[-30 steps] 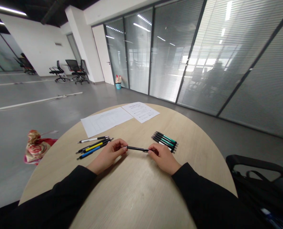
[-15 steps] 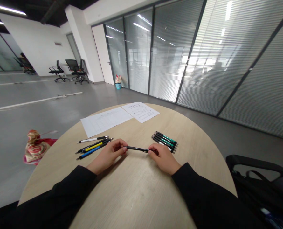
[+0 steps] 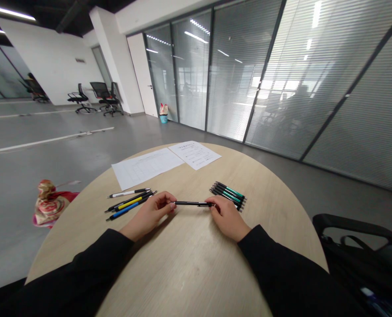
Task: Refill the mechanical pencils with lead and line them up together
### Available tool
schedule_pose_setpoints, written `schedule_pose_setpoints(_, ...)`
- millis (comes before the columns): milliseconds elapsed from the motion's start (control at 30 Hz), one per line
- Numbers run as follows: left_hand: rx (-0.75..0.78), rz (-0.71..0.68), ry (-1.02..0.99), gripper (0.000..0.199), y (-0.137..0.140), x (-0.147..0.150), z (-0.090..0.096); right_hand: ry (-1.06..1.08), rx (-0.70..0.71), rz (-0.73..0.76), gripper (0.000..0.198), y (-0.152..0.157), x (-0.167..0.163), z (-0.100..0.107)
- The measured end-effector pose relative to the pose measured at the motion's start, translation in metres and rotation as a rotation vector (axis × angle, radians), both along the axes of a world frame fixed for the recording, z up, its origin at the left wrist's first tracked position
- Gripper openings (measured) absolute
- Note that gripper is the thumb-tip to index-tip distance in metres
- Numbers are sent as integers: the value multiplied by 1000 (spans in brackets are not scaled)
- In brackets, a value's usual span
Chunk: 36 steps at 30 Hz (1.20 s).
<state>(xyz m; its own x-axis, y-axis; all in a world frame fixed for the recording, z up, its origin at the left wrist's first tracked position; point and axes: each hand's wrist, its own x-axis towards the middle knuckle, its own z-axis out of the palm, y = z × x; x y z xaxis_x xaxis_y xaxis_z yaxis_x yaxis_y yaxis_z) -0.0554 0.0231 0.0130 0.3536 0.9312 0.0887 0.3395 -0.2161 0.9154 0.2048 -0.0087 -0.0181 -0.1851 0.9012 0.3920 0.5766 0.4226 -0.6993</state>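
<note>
A slim black pen (image 3: 192, 203) lies crosswise between my two hands, nearly level, its clip toward the right. My left hand (image 3: 153, 213) pinches its left end between thumb and fingers. At the clip end, my right hand (image 3: 228, 216) has thumb and fingertips closed on the pen. Just beyond the right hand lies a neat row of several pens (image 3: 231, 193), black with green or white barrels. Left of my left hand are a white pen (image 3: 128, 193), a yellow pen (image 3: 130, 202), a blue pen (image 3: 125, 211) and a black one, their right ends partly behind the fingers.
Everything lies on a round wooden table (image 3: 189, 273). Two printed sheets (image 3: 149, 165) are near its far edge. A black chair (image 3: 357, 229) stands at the right, and a red and gold cloth bundle (image 3: 50, 204) is at the left below the tabletop.
My right hand has slid slightly right along the pen, so more of its clip end shows. The pen's right end is a little higher. My left hand is nearly still.
</note>
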Motion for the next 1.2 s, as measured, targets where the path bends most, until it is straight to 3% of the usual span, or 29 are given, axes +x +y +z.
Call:
schedule_pose_setpoints(867,-19,11,10,24,-3,2,5,33,35,-87,19,0,2,2)
schedule_pose_setpoints(1200,1,-8,9,24,2,-1,-3,9,34,-90,18,0,2,2)
